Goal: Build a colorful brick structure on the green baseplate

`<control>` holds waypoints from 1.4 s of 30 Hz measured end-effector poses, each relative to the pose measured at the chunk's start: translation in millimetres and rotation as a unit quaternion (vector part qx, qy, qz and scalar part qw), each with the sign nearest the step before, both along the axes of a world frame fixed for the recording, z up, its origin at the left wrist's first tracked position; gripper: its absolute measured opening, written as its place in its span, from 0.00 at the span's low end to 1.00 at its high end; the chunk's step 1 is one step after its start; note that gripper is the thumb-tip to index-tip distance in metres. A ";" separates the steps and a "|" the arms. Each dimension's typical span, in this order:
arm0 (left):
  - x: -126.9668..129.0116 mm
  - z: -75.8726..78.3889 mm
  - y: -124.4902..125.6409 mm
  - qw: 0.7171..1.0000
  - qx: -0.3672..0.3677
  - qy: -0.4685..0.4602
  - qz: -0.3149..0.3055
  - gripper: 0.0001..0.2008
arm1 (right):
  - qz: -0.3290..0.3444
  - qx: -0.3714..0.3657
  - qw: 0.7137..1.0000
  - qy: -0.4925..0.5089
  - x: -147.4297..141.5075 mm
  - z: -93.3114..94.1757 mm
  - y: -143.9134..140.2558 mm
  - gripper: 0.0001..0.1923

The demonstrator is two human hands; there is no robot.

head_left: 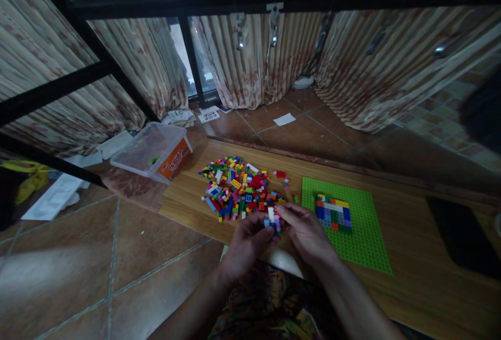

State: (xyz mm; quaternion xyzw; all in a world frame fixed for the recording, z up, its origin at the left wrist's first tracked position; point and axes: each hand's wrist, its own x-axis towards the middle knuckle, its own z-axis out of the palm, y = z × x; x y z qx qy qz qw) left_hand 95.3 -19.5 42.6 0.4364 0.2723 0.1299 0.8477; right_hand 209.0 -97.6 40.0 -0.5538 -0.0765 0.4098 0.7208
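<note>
A small cluster of joined bricks (272, 221), with white, blue and lilac pieces showing, is held up between the two hands, over the near edge of a wooden counter (420, 290). Its left side is clamped by the fingers and thumb of the left hand (250, 238); its right side is gripped by the fingertips of the right hand (307, 229), by which some pieces are partly hidden. Just beyond the hands, a pile of loose bricks (237, 184) in many colours is spread on the counter. To the right, a green baseplate (366, 251) is laid flat, and a block of multicoloured bricks (334, 213) is set on it. Farther right, a dark flat object (464, 235) is placed. At the counter's far left end, a clear plastic box (139, 147) with an orange label is seen. Beyond the counter, a white sheet (284, 119) is left on the tiled floor (152, 248), below striped curtains (238, 68).
</note>
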 end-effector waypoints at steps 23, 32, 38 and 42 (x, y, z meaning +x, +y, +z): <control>2.8 16.0 -0.5 1.000 0.019 0.006 0.019 0.14 | 0.026 -0.022 0.999 0.009 -10.9 6.6 0.5 0.18; 6.9 8.6 0.9 0.999 -0.033 0.010 0.029 0.14 | 0.015 -0.014 1.000 0.000 -10.3 5.7 1.7 0.17; 5.8 11.3 4.2 0.998 -0.038 0.029 0.030 0.14 | -0.010 -0.006 0.999 0.046 -9.8 4.1 2.0 0.18; 7.0 13.6 8.3 0.997 -0.022 0.058 0.034 0.16 | 0.005 -0.019 1.000 0.014 -6.9 0.2 -0.4 0.18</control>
